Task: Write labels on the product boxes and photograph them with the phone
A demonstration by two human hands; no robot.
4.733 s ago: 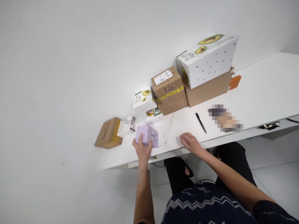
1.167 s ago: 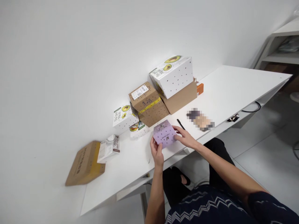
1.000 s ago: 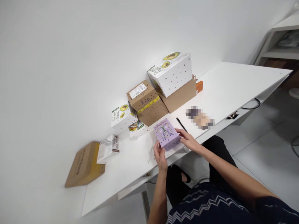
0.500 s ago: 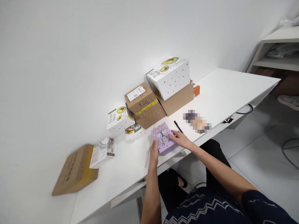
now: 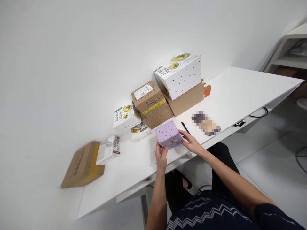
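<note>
Between my two hands is a small purple box (image 5: 168, 131), tilted so that a plain side dotted with small dark marks faces up and its patterned face turns toward me. My left hand (image 5: 161, 154) grips its near left corner, thumb at the front edge. On the other side, my right hand (image 5: 190, 142) holds the right edge with bent fingers. A black pen (image 5: 185, 127) lies on the white table (image 5: 134, 163) just beyond my right hand. Right of the pen is a pixelated, blurred item (image 5: 205, 123).
Against the wall stand a brown taped carton (image 5: 155, 111), a white avocado-print box (image 5: 187, 78) on another brown carton (image 5: 188, 101), and smaller white boxes (image 5: 127, 119). An orange box (image 5: 207, 90) sits behind. At left are a white packet (image 5: 108, 150) and a flattish brown carton (image 5: 82, 164).
The purple box has been tipped: its patterned face was up and now a plain dotted side is. My right hand has shifted from its top to its right edge. The view moved slightly.
</note>
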